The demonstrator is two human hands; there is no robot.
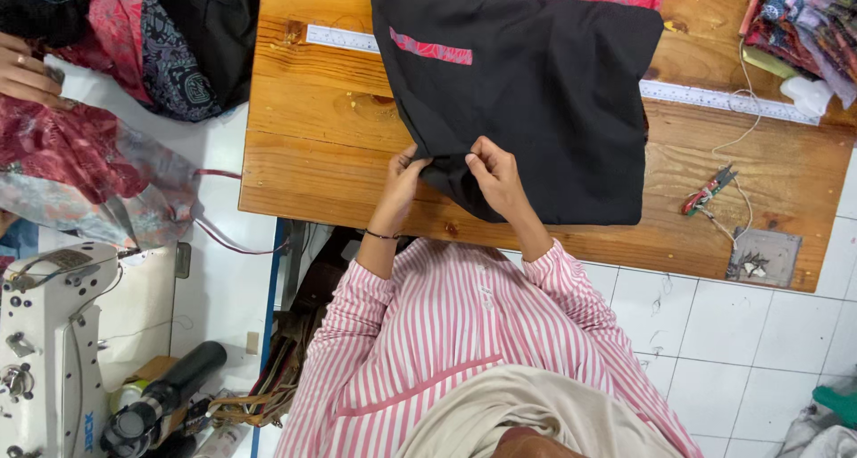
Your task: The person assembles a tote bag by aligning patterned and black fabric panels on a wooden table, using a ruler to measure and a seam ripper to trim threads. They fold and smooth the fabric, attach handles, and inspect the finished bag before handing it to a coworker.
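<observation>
Both hands' grip pinches black cloth on wooden table; white tiled floor.

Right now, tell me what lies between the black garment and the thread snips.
In the head view, only bare wooden table lies between the black garment and the thread snips.

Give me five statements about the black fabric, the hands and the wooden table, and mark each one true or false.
1. Both hands, left hand and right hand, pinch the near edge of the black fabric. True.
2. The black fabric bears a green strip. False: the strip is pink-red.
3. A long ruler lies across the wooden table, partly under the fabric. True.
4. The thread snips are in the right hand. False: they lie on the table, apart from it.
5. A white sewing machine stands on the wooden table. False: it stands off the table, to its side.
</observation>
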